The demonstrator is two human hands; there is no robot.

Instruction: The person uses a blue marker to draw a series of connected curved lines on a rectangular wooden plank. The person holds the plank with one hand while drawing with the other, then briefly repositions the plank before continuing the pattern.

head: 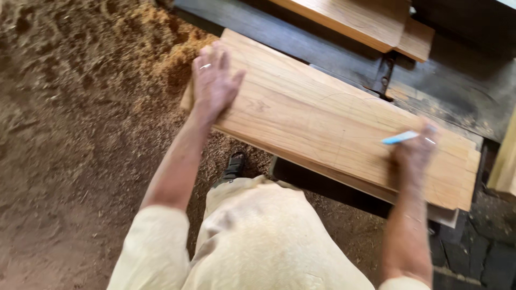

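Head view: sawdust floor (pixel 80 134).
Left hand (pixel 212 80): open, flat on board (pixel 333 123).
Right hand (pixel 414 153): blurred, closed on blue pen (pixel 400 138) over board.

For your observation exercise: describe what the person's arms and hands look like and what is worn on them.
Both forearms are bare. Short cream sleeves end near the elbows. The left hand wears a thin silver ring on one finger. The right hand is blurred; no ring or glove is discernible.
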